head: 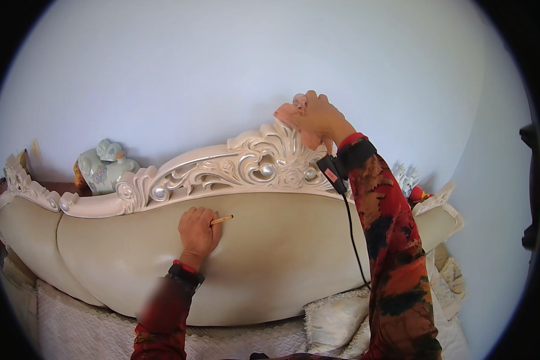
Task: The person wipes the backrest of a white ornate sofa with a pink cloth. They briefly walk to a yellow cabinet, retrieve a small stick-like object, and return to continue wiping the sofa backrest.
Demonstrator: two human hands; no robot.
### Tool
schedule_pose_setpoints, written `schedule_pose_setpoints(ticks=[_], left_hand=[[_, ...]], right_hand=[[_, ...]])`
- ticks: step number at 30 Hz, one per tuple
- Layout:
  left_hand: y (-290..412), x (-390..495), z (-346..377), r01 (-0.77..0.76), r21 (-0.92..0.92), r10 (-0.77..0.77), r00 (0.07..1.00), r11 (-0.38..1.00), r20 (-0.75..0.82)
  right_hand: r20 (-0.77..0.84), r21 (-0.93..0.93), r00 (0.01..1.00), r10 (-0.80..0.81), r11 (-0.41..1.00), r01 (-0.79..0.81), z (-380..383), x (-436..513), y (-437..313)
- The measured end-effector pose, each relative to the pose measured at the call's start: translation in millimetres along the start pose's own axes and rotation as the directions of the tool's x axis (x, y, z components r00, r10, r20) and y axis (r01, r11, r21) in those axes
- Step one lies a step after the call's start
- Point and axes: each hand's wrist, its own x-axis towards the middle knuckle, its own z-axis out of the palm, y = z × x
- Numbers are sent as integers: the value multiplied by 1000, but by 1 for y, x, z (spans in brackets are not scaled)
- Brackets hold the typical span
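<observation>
My right hand holds a pinkish cloth against the top of the carved crest of a cream sofa back. Part of the cloth hangs below the fingers. My left hand is closed round a thin wooden stick, whose end sticks out to the right, and it rests on the padded upholstery. A dark strap sits on each wrist. From the right one a black device with a cable hangs in front of the carving.
A pale ceramic elephant figure stands behind the sofa back at the left, with a brown gourd-like object beside it. Blue-white ornaments and a red one are at the right. Cushions lie on the quilted seat cover. The wall rises behind.
</observation>
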Motion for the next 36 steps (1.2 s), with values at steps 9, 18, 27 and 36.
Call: schedule_pose_setpoints(ticks=[9,18,27,36], left_hand=[[-1,0,-1,6,-4,-6,1000,1000,-17],[-2,-1,1,18,18,-18,999,1000,30],[-5,-4,5,35,-2,-35,999,999,21],[-5,-6,7,18,77,-21,999,997,39]], right_hand=[[-5,-379,998,-66,923,59,8,7,-26],[106,-400,994,-13,915,55,12,25,-30],[-34,-152,999,23,988,-28,0,-20,2],[116,971,927,357,157,-182,81,-138,174]])
